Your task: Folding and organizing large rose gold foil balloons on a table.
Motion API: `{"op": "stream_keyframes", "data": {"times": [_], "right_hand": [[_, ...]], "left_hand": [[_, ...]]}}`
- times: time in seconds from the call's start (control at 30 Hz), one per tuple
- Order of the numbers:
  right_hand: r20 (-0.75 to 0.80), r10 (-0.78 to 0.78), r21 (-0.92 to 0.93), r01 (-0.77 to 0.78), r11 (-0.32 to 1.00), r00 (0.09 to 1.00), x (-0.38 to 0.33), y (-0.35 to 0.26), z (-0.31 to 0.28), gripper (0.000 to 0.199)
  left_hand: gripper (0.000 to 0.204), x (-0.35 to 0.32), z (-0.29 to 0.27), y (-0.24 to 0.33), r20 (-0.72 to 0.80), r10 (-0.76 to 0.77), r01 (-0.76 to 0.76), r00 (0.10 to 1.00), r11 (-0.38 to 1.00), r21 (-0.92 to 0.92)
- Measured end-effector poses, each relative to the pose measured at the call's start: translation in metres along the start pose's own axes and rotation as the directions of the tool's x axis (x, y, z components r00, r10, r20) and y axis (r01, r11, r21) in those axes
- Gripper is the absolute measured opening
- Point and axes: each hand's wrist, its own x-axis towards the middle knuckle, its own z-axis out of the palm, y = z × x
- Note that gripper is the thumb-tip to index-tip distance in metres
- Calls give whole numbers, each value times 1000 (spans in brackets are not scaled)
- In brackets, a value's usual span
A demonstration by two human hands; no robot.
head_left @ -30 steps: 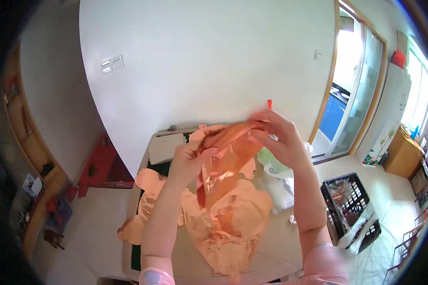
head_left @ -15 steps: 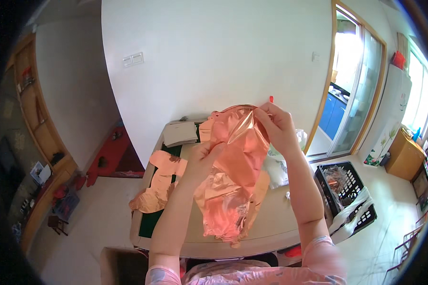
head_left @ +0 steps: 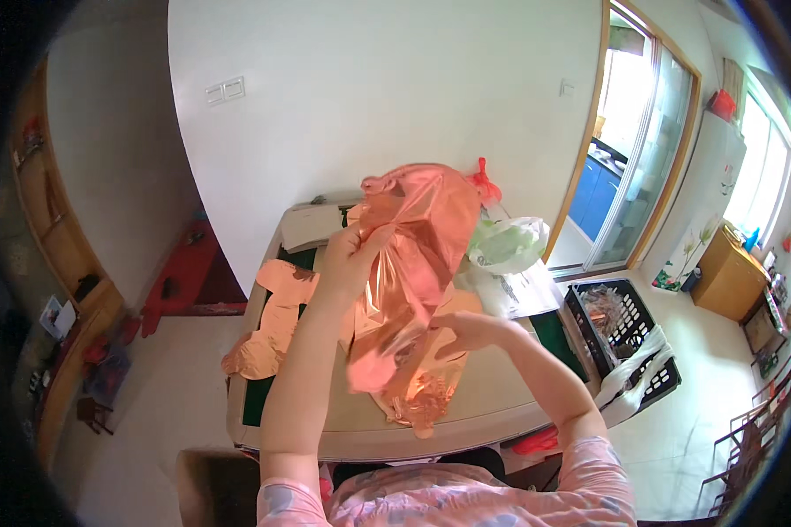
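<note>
A shiny rose-gold foil balloon (head_left: 422, 233), limp and creased, hangs over the middle of the table. My left hand (head_left: 350, 250) pinches its left side and holds it up. My right hand (head_left: 479, 334) is beside the balloon's lower right part, thumb and fingers apart, its fingertips near or against the foil. Another flat rose-gold foil balloon (head_left: 277, 321) lies at the table's left, past my left forearm. Beneath the raised one, more crumpled rose-gold foil (head_left: 426, 400) rests on the table, partly covered.
The table (head_left: 501, 408) has a pale top with dark green patches. On it lie a pale flat stack (head_left: 312, 228), a whitish plastic bag (head_left: 510, 246), a red knotted bag (head_left: 485, 183) and a white packet (head_left: 527, 294). A black crate (head_left: 668, 373) stands off the table's right side.
My right hand has left the balloon's top right corner and come down to its lower right. My left hand has moved slightly up and left with the foil. The view has shifted a little.
</note>
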Motion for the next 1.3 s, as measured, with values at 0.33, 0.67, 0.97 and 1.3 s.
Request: {"op": "stream_keyframes", "data": {"times": [0.33,0.67,0.97,1.3], "right_hand": [[332,75,310,-184,933,940,27,63,2,52],[234,13,204,-62,977,972,57,46,16,44],[-479,121,-272,-278,921,869,79,145,8,22],[-512,366,-439,-603,666,777,26,218,108,49]], "left_hand": [[22,13,-18,-20,66,26,-28,997,999,31],[23,25,-24,-4,44,32,-32,999,999,13],[28,-62,-14,-68,157,271,-308,950,902,304],[34,-207,30,-230,410,47,-341,911,646,683]]}}
